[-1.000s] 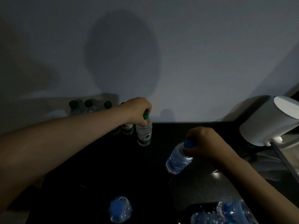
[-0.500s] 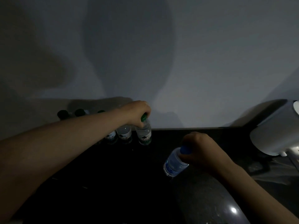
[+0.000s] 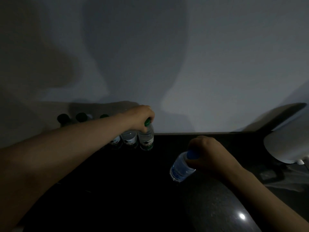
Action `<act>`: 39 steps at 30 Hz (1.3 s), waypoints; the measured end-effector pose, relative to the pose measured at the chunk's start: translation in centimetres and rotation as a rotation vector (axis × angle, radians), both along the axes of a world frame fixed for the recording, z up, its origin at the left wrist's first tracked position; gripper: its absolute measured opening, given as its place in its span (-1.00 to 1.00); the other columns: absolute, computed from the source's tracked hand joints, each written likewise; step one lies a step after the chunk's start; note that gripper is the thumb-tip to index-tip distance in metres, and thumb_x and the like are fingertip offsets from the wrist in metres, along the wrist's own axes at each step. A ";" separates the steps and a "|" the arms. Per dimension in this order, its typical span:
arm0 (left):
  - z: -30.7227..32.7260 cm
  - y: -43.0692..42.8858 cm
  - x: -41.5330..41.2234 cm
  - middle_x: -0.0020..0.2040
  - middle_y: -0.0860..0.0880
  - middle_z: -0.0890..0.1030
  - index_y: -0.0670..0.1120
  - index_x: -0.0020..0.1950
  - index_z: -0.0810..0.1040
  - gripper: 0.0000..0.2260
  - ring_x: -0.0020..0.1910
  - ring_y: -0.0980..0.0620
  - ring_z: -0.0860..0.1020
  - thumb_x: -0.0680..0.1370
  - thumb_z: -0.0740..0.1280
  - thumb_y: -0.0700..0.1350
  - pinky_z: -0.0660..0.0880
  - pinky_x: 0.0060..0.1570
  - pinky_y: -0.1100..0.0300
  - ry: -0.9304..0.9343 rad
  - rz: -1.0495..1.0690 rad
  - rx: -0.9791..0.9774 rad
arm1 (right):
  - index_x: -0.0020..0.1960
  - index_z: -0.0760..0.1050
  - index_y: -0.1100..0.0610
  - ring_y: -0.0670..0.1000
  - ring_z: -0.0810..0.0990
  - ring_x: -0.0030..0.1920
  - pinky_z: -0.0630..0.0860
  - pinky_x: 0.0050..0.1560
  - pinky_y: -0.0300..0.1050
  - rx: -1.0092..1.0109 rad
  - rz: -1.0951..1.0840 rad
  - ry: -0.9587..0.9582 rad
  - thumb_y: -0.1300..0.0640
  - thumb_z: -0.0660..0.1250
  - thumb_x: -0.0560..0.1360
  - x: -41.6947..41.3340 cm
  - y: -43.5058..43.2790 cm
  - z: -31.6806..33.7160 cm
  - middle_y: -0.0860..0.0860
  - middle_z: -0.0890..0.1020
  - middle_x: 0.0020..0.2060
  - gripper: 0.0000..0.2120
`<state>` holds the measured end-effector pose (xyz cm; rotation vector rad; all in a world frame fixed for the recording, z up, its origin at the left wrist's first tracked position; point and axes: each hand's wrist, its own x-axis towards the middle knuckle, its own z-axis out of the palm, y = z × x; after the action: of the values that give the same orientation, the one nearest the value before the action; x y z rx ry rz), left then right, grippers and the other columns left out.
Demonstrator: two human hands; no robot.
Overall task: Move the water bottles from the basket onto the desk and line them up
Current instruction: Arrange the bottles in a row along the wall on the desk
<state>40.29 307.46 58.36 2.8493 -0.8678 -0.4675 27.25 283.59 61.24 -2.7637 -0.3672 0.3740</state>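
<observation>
Several green-capped water bottles stand in a row along the wall on the dark desk (image 3: 117, 190). My left hand (image 3: 140, 117) grips the cap of the rightmost green-capped bottle (image 3: 147, 138), which stands upright at the end of the row, beside its neighbour (image 3: 129, 139). More green caps (image 3: 63, 118) show behind my left forearm. My right hand (image 3: 207, 154) holds a blue-capped bottle (image 3: 181, 167) by its cap, tilted, just above the desk right of the row. The basket is out of view.
A white rounded appliance (image 3: 287, 146) sits at the right edge of the desk. A grey wall stands directly behind the row. A light reflection (image 3: 242, 216) shines on the desk near my right forearm.
My left hand carried the green-capped bottle back toward the wall and set it at the row's right end. The view tilted up, so the bottles at the bottom are out of frame.
</observation>
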 end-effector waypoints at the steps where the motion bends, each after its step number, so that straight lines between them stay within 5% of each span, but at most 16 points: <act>1: 0.0 0.0 0.1 -0.05 -0.01 0.42 -0.09 0.00 0.56 -0.73 -0.06 -0.06 0.49 0.33 0.47 -0.15 0.51 -0.01 -0.01 -0.003 -0.002 -0.002 | 0.07 0.54 0.02 -0.06 0.51 -0.01 0.48 -0.07 -0.24 0.002 0.001 0.000 0.00 0.44 0.38 0.1 0.0 0.0 -0.08 0.50 -0.03 -0.71; 13: -0.6 0.3 0.7 -0.07 0.02 0.40 -0.10 -0.01 0.56 -0.76 -0.09 -0.02 0.48 0.35 0.47 -0.17 0.50 -0.06 0.07 -0.015 -0.005 -0.033 | 0.05 0.56 0.08 -0.01 0.55 -0.03 0.55 -0.03 -0.10 -0.012 0.005 0.004 0.02 0.44 0.35 1.2 0.7 -0.6 -0.02 0.56 -0.03 -0.70; 18: -0.7 0.2 0.7 -0.07 0.02 0.40 -0.09 -0.02 0.57 -0.76 -0.08 -0.03 0.48 0.33 0.46 -0.16 0.50 -0.05 0.05 -0.020 -0.018 -0.029 | 0.04 0.55 0.03 -0.08 0.53 -0.09 0.48 -0.17 -0.30 0.000 0.017 0.016 0.03 0.45 0.37 2.0 0.8 -0.9 -0.07 0.54 -0.05 -0.73; 23: -0.6 0.2 1.0 -0.07 0.01 0.40 -0.12 0.02 0.58 -0.73 -0.07 -0.05 0.49 0.33 0.46 -0.18 0.50 -0.03 0.03 -0.027 0.005 -0.042 | 0.09 0.55 0.09 -0.04 0.53 -0.03 0.54 -0.04 -0.20 -0.007 0.027 0.016 0.09 0.45 0.40 3.0 1.2 -0.4 0.00 0.54 0.01 -0.72; 29: -0.8 0.4 1.0 0.00 -0.09 0.50 -0.12 -0.01 0.57 -0.74 -0.05 -0.09 0.51 0.33 0.46 -0.19 0.50 -0.01 -0.03 -0.014 0.001 -0.046 | 0.10 0.54 0.10 -0.05 0.51 -0.07 0.44 -0.14 -0.30 -0.013 0.004 0.019 0.08 0.46 0.40 5.0 1.6 -0.5 0.00 0.54 -0.04 -0.70; 39: -0.4 -0.4 1.3 0.11 -0.13 0.56 -0.13 0.15 0.57 -0.66 0.07 -0.11 0.52 0.39 0.46 -0.16 0.45 -0.02 0.11 0.000 0.070 -0.029 | 0.18 0.53 0.14 0.05 0.54 0.08 0.50 0.08 -0.13 -0.109 0.066 -0.020 0.12 0.42 0.44 9.7 2.7 0.1 0.09 0.58 0.10 -0.68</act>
<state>41.62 307.05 57.96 2.8423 -0.7651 -0.4421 36.95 286.31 61.38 -2.8691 -0.4572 0.3942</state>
